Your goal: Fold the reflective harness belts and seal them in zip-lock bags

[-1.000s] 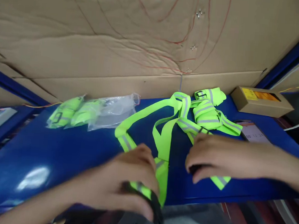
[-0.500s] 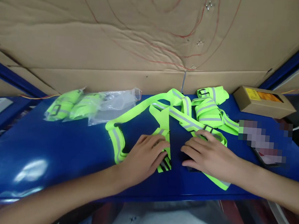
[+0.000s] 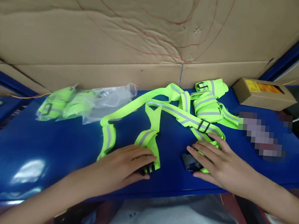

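A neon-yellow harness of webbing with grey reflective stripes (image 3: 174, 108) lies spread in loops on the blue table. My left hand (image 3: 128, 162) is closed around a black prong buckle half (image 3: 149, 168) at the end of one strap, its fingers hiding part of it. On the right, the dark socket half of the buckle (image 3: 190, 162) shows at the fingertips of my right hand (image 3: 216, 162), with thumb below and fingers over the strap end. A black slider (image 3: 204, 126) sits on the strap just above that hand.
Two bagged neon bundles (image 3: 53, 104) and a clear plastic bag (image 3: 109, 100) lie back left. Folded neon straps (image 3: 208, 104) rest behind the harness. A cardboard box (image 3: 263, 96) stands back right, near a blurred-out object (image 3: 263, 136). Cardboard (image 3: 93, 42) walls the back.
My left hand has drawn its buckle half left and toward the table's front edge. My right hand has shifted slightly right, uncovering more of the socket half and the slider.
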`<move>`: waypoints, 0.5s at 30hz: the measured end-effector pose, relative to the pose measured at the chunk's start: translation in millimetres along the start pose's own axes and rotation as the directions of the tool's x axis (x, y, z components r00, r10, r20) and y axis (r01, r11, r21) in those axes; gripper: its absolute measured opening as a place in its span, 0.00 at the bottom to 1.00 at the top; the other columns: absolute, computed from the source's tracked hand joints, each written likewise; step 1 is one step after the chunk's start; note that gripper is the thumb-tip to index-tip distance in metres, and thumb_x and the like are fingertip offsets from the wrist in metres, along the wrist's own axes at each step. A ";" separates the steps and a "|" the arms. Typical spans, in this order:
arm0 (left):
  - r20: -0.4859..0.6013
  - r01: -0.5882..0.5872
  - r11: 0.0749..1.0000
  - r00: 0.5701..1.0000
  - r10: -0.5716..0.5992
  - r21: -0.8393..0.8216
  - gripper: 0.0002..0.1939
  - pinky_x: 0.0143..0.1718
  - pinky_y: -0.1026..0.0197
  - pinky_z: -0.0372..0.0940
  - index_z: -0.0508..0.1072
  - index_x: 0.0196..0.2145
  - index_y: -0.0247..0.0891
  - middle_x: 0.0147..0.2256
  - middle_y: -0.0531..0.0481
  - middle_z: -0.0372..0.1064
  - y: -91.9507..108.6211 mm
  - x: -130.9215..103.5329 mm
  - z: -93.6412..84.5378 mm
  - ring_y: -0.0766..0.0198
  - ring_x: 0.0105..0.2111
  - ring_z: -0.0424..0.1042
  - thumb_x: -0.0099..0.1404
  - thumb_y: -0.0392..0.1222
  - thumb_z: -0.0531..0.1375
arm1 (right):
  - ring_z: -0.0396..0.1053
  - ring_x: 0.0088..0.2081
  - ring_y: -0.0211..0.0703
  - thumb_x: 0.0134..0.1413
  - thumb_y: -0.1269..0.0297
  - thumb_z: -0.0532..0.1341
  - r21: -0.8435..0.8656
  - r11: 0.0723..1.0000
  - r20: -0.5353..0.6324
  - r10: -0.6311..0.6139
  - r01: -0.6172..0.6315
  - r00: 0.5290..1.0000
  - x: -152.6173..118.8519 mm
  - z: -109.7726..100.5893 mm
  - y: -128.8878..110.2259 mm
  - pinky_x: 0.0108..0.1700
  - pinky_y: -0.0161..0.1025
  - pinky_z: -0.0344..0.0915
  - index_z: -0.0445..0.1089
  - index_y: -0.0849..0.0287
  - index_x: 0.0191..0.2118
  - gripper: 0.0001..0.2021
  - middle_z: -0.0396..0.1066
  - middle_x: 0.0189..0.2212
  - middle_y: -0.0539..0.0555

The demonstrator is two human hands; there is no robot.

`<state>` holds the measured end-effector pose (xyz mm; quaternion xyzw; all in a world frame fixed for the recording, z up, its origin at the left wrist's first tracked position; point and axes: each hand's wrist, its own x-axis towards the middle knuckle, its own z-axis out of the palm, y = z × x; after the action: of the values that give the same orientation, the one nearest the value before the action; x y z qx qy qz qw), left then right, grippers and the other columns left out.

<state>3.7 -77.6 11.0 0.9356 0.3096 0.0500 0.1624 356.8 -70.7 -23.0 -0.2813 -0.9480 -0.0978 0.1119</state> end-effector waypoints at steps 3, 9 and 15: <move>-0.038 0.087 0.995 0.996 -0.085 0.055 0.22 0.54 0.50 0.72 0.71 0.53 0.41 0.51 0.44 0.72 4.7 15.4 8.1 0.53 0.50 0.74 0.66 0.53 0.66 | 0.74 0.51 0.57 0.69 0.47 0.57 -0.028 0.999 -0.079 -0.040 0.038 0.996 8.2 0.8 2.7 0.66 0.61 0.54 0.70 0.70 0.60 0.29 0.79 0.47 0.63; -0.158 0.309 0.924 0.947 -0.278 0.224 0.29 0.46 0.45 0.74 0.71 0.47 0.34 0.47 0.40 0.68 28.0 55.2 18.2 0.49 0.43 0.75 0.61 0.63 0.66 | 0.75 0.44 0.54 0.68 0.44 0.57 0.005 1.000 -0.211 -0.029 0.031 0.977 23.8 -6.7 -8.0 0.58 0.55 0.61 0.75 0.72 0.52 0.30 0.79 0.40 0.63; -0.086 0.420 0.887 0.907 -0.411 0.189 0.28 0.39 0.51 0.77 0.69 0.54 0.31 0.53 0.36 0.62 40.0 71.7 15.7 0.51 0.43 0.76 0.64 0.51 0.68 | 0.74 0.42 0.55 0.65 0.41 0.59 -0.073 0.997 -0.198 0.004 -0.019 0.980 32.5 -2.9 -15.4 0.54 0.52 0.64 0.76 0.72 0.51 0.32 0.79 0.38 0.63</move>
<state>86.9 -69.4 9.2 0.8579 0.5095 0.0024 0.0660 322.2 -67.5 -13.5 -0.2797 -0.9263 -0.1599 0.1955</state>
